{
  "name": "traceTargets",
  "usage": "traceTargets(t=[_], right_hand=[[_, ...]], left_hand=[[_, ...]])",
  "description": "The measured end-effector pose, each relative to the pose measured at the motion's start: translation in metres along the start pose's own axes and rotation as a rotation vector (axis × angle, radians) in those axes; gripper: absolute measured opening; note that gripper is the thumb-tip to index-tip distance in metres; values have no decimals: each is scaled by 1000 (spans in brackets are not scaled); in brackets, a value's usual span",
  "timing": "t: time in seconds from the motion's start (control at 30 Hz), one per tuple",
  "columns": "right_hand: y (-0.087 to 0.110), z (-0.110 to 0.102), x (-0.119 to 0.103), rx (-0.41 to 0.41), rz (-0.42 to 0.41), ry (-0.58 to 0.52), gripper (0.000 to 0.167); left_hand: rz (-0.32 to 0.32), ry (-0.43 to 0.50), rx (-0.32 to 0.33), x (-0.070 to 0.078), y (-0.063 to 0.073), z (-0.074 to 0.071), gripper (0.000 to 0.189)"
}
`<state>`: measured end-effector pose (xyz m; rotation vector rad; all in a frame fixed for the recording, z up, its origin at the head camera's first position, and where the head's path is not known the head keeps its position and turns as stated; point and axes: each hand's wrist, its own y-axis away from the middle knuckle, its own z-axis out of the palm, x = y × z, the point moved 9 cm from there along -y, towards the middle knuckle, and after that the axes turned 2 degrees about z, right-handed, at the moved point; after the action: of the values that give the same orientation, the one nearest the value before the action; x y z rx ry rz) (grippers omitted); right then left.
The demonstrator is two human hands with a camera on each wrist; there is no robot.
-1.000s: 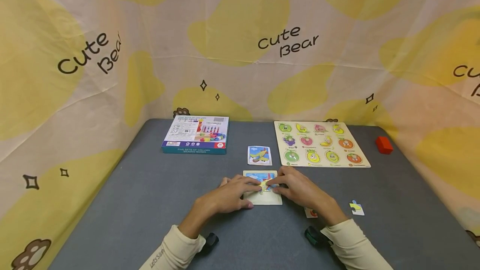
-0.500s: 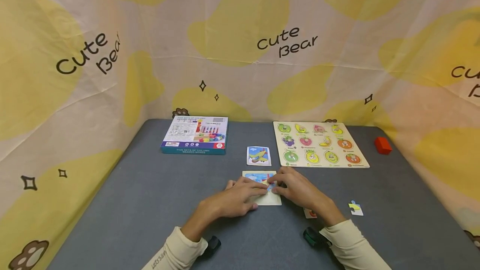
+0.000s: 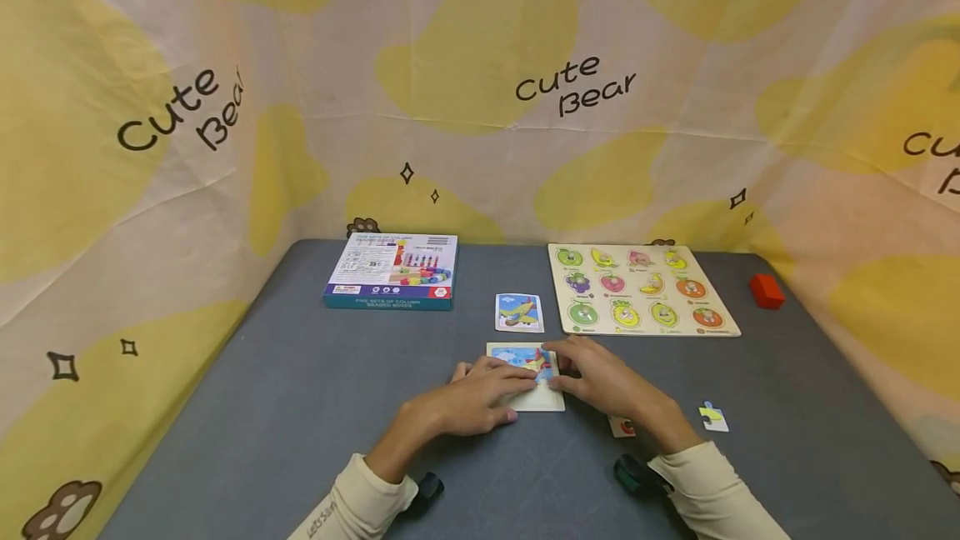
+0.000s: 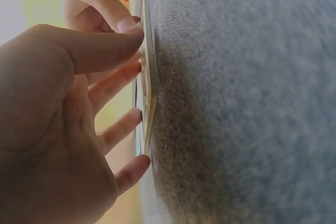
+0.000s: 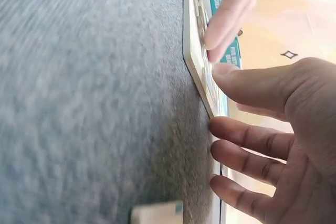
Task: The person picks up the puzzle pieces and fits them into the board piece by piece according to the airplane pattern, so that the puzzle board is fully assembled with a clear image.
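A small pale puzzle board (image 3: 546,401) with a blue-sky and yellow airplane picture in its upper part lies flat before me. My left hand (image 3: 474,400) rests on its left side, fingers extended over the picture, thumb at the near edge. In the left wrist view the fingertips (image 4: 135,116) touch the board's face. My right hand (image 3: 603,377) is at the board's right edge, index finger and thumb spread along it. In the right wrist view its thumb touches the picture side and the other fingers (image 5: 228,129) are loosely bent, with nothing gripped between them.
An airplane picture card (image 3: 519,312) lies beyond the board. A loose jigsaw piece (image 3: 713,417) lies right; another with red print (image 3: 622,427) is partly under the right wrist. Farther back are a boxed toy set (image 3: 392,269), a fruit board (image 3: 678,261) and a red block (image 3: 767,292).
The right fingers have moved from the middle of the picture to the board's right edge, baring more of the airplane. The left hand has shifted slightly right over the board.
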<state>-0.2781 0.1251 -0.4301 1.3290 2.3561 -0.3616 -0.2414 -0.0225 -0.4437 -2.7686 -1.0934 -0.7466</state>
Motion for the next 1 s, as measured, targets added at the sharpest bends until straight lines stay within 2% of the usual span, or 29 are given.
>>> traceTargets(t=[0.17,0.4,0.77,1.0], right_hand=[[7,-3,5,-11,3,4,46],[24,-6,15,-25,42,8,45],[55,-18,32,-12,27,57,48],[72,-26,41,-1,41,19,54]], left_hand=[[14,-14,10,-1,-1,3,55],[-15,-23,-6,3,1,1,55],[-16,9,20,5,2,-3,63],[-14,27,34,3,1,-2,63]])
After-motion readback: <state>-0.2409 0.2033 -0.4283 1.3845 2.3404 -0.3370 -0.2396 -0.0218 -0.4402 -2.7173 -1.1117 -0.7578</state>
